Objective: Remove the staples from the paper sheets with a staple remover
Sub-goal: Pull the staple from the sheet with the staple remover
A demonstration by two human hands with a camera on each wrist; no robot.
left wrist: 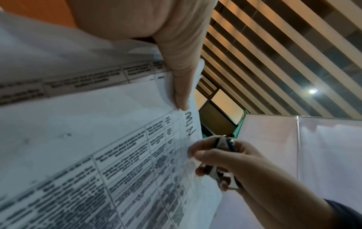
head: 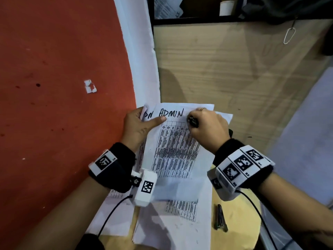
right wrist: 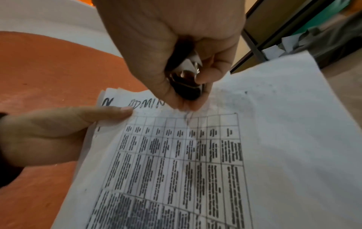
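Observation:
A stapled bundle of paper sheets [head: 176, 150] [right wrist: 274, 139] [left wrist: 78, 139] with a printed table and the handwritten word "ADMIN" is lifted at its top end. My left hand [head: 138, 127] [right wrist: 58, 131] [left wrist: 176, 62] pinches its top left corner, thumb on top. My right hand [head: 207, 127] [left wrist: 225, 162] [right wrist: 176, 54] grips a black and metal staple remover [head: 193, 121] [right wrist: 186, 80] [left wrist: 225, 144], pointed down at the paper's top edge right of "ADMIN". No staple can be made out.
More printed sheets [head: 115, 217] lie under the bundle on a wooden table [head: 234, 87]. A small metal tool [head: 221, 219] lies at the lower right. An orange-red floor [head: 54, 87] is on the left. A partition [head: 306, 132] stands at the right.

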